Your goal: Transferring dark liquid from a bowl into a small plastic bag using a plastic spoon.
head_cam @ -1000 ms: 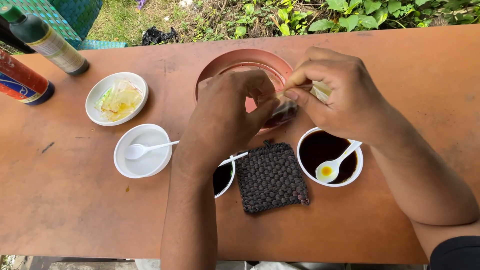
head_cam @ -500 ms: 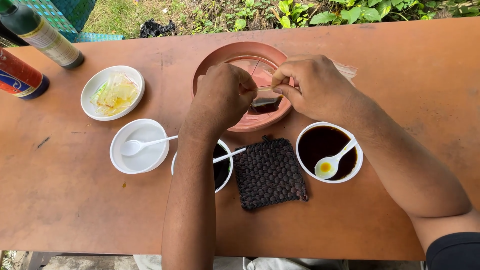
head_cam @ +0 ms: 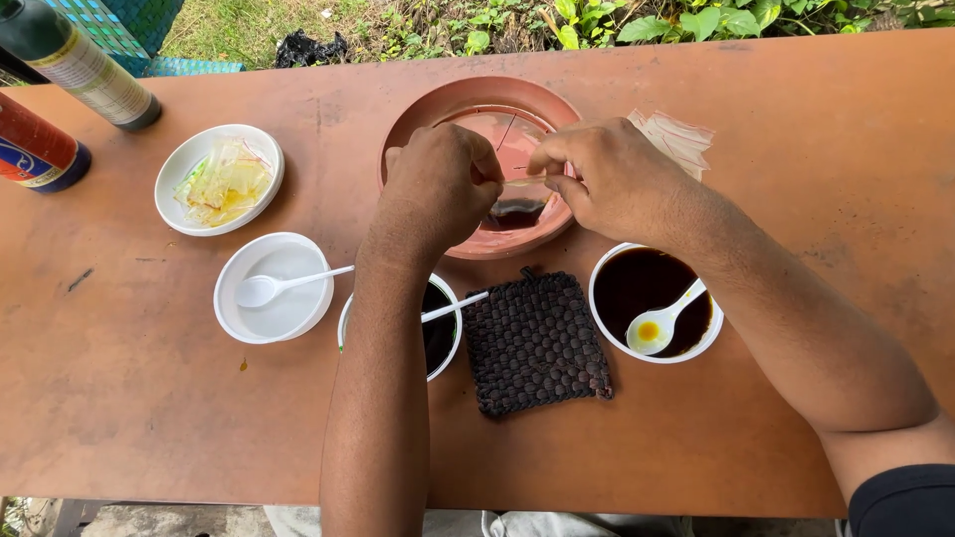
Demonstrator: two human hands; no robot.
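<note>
Both my hands hover over a reddish-brown round plate (head_cam: pixel 438 107) at the back middle of the table. My left hand (head_cam: pixel 438 184) and my right hand (head_cam: pixel 602 179) pinch the two ends of a small clear plastic bag (head_cam: pixel 517 199) that holds dark liquid at its bottom. The bag hangs between the fingers just above the plate. A dark woven square pad (head_cam: pixel 535 341) lies in front of the plate.
A white bowl of dark liquid with a spoon (head_cam: pixel 652 303) sits right; another dark bowl (head_cam: pixel 438 333) is under my left forearm. A white bowl with a spoon (head_cam: pixel 274 288), a bowl of pale food (head_cam: pixel 219 179), two bottles (head_cam: pixel 80 70) and clear bags (head_cam: pixel 676 139) are around.
My hands moved forward and lowered over the plate, drawing apart a little; the small bag of dark liquid now hangs stretched between them.
</note>
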